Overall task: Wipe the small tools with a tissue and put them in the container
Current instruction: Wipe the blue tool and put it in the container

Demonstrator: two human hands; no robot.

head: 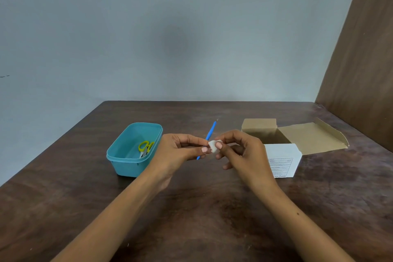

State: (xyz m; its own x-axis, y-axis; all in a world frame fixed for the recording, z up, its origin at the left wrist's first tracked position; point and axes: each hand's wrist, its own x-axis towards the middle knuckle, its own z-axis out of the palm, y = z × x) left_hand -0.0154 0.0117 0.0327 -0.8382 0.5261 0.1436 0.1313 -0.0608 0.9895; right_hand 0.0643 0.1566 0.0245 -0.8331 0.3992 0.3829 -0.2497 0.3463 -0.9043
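A thin blue-handled tool [211,132] with a small metal tip is held over the middle of the table. My left hand [180,151] pinches its lower part between thumb and fingers. My right hand [240,151] pinches a small folded white tissue [213,146] around the tool's shaft, right beside my left thumb. To the left stands an open teal plastic container [119,155]. Inside it lie small scissors with yellow handles [145,147].
An open cardboard box [282,153], white outside and brown inside, sits to the right of my hands with its flaps spread. The brown wooden table [191,208] meets a grey wall at the back and a brown panel [361,70] at the right.
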